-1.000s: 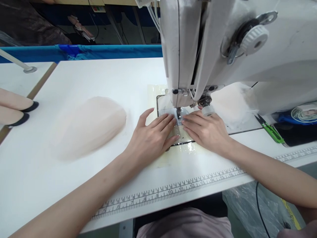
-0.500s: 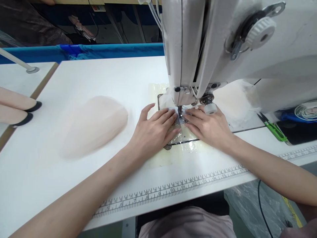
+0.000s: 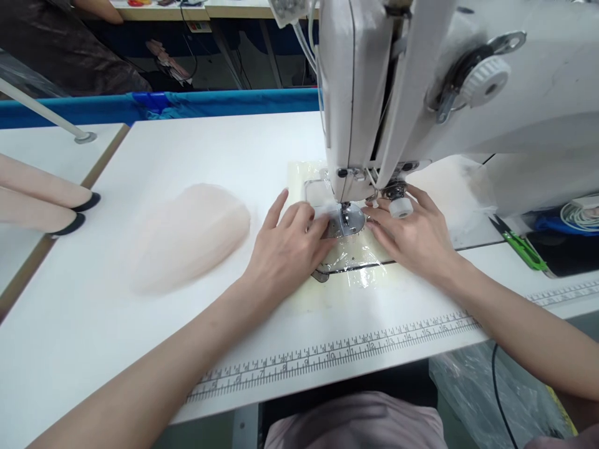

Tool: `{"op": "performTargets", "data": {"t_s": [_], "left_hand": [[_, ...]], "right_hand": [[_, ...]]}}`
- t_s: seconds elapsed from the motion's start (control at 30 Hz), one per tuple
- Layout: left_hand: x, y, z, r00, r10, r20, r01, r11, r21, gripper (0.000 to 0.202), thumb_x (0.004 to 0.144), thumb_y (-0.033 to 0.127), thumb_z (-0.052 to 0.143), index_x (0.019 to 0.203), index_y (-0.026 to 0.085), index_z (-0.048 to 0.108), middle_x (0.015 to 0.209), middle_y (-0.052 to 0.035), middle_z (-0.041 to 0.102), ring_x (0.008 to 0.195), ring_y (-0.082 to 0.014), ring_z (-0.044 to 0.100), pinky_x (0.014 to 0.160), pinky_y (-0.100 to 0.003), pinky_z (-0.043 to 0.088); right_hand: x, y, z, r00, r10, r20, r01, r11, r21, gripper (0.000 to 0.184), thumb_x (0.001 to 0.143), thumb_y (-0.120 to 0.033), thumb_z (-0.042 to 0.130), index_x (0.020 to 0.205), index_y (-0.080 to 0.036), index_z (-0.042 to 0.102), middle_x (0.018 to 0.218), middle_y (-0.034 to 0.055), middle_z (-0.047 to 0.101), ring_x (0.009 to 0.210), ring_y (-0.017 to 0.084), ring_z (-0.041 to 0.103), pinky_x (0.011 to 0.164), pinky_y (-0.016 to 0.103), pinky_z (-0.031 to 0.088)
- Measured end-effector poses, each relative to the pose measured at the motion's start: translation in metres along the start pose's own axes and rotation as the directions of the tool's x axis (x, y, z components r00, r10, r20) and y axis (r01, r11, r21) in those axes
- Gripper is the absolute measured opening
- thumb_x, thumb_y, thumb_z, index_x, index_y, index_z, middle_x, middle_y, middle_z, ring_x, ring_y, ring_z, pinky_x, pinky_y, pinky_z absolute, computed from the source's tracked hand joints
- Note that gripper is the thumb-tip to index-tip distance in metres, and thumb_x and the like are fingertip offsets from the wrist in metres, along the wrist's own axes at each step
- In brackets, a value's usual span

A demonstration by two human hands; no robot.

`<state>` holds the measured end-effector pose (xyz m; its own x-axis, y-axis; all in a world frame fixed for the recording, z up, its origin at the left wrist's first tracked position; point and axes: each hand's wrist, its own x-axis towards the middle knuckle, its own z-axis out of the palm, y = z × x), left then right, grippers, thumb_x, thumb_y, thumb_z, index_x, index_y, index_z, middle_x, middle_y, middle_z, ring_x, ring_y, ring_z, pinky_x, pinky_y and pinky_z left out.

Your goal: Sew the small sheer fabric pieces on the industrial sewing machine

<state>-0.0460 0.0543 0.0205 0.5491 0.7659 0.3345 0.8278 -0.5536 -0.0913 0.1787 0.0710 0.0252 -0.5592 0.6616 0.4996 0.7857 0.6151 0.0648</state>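
My left hand (image 3: pixel 290 240) rests on the white table just left of the needle plate (image 3: pixel 346 223). Its index and middle fingers are bent, with the thumb drawn in close; anything between them is too small to make out. On the other side of the presser foot (image 3: pixel 345 212), my right hand (image 3: pixel 414 224) has thumb and index finger together near the plate's edge. A tiny shiny bit shows at those fingertips, but its kind is unclear. The sewing machine (image 3: pixel 388 112) stands over both hands. Clear film (image 3: pixel 365 259) covers the bed around the plate.
Sheer beige fabric pieces (image 3: pixel 201 237) lie left of my left hand. More pale fabric (image 3: pixel 463 193) lies under the machine arm. Green thread snips (image 3: pixel 521 246) are at the right. A printed ruler (image 3: pixel 327 355) lines the table's front edge. Another person's arm (image 3: pixel 100 9) shows at the back.
My left fingers, flatter before, are now bent and farther from the presser foot. My right hand has shifted slightly right, its fingertips drawn together. More of the needle plate shows. The view has tilted slightly.
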Motion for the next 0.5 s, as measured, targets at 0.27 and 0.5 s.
{"op": "performTargets", "data": {"t_s": [0.27,0.5], "left_hand": [[-0.017,0.024,-0.028,0.981,0.182,-0.066,-0.193,0.929,-0.316,0.044,0.092,0.001,0.027,0.124,0.014,0.055,0.111,-0.0079,0.067,0.091,-0.0156,0.066,0.064,-0.024,0.053],[-0.008,-0.002,-0.023,0.939,-0.192,0.287,0.270,0.926,-0.265,0.019,0.089,0.037,0.055,0.096,0.021,0.061,0.073,0.0014,0.068,0.048,-0.0128,0.055,0.039,-0.024,0.027]], "right_hand": [[-0.002,0.002,0.001,0.998,-0.002,-0.056,0.004,1.000,0.020,0.024,0.094,-0.023,0.050,0.096,-0.022,0.073,0.090,0.0018,0.073,0.094,0.022,0.064,0.099,0.043,0.044],[-0.003,-0.001,-0.002,0.970,0.200,0.136,-0.234,0.915,0.328,0.022,0.093,-0.032,0.054,0.093,-0.025,0.075,0.083,0.0001,0.073,0.071,0.017,0.061,0.061,0.029,0.043]]}}
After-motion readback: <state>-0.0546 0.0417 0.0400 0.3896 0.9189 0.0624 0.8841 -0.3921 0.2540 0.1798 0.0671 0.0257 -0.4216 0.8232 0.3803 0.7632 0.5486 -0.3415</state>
